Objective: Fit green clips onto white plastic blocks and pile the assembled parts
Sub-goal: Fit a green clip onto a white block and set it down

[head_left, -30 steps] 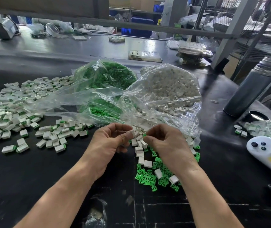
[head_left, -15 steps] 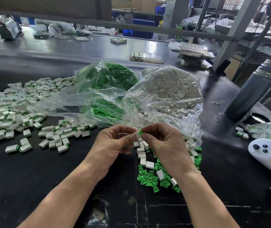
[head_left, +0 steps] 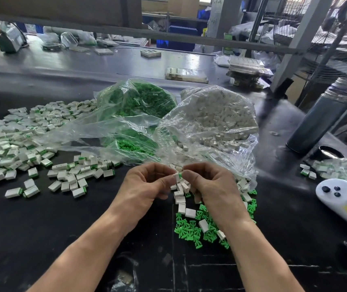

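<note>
mid-assembly, prob. the press-fit step: clip going into block, not yet on the pile. next move likely needs a firm squeeze till clip seats flush, then a toss left onto finished pile (head_left: 16,142), which lies well apart from the hands. bags of green clips (head_left: 141,102) and white blocks (head_left: 214,114) sit behind, loose clips (head_left: 191,228) near rt wrist. both forearms angled in, wrists meeting above table (head_left: 62,228). left hand (head_left: 145,184) curled, pinching white block (head_left: 176,177) at fingertips. right hand (head_left: 212,182) curled, pinching green clip (head_left: 180,175) against block's end, thumb on top.
</note>
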`<action>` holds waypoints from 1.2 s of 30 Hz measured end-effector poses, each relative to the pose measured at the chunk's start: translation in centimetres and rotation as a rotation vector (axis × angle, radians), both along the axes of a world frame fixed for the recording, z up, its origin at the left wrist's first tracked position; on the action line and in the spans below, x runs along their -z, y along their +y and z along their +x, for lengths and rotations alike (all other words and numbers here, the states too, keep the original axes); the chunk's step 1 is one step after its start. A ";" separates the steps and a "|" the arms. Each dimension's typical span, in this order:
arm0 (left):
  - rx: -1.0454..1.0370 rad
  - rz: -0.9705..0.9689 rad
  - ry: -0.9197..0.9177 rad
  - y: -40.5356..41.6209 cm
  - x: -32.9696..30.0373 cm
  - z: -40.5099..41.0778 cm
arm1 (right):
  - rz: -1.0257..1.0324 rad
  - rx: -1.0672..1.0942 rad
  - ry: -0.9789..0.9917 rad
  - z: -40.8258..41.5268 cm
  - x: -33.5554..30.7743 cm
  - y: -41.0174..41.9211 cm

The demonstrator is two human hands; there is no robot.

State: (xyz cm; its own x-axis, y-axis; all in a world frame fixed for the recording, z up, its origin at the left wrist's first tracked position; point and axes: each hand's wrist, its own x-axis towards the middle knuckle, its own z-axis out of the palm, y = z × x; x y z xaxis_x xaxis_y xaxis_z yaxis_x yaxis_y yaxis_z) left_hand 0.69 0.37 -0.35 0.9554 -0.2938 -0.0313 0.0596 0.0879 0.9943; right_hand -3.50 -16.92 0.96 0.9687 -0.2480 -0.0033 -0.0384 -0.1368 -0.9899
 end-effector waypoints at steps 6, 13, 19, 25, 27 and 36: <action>-0.005 -0.061 0.026 -0.1 0.2 -0.2 | 0.068 -0.033 0.021 -0.2 0.2 0.4; -0.054 0.083 -0.049 -0.3 0.6 0.2 | -0.098 -0.045 -0.016 -0.2 0.0 0.6; -0.056 0.132 -0.096 0.0 0.5 0.3 | -0.250 -0.036 -0.007 0.2 -0.2 1.1; -0.033 0.179 -0.116 0.4 0.2 0.4 | -0.310 -0.064 -0.008 0.2 -0.4 0.9; -0.015 0.208 -0.137 0.5 0.2 0.4 | -0.329 -0.070 -0.011 0.2 -0.4 0.8; -0.032 0.204 -0.134 0.7 0.0 0.5 | -0.132 -0.070 0.016 0.1 -0.4 1.2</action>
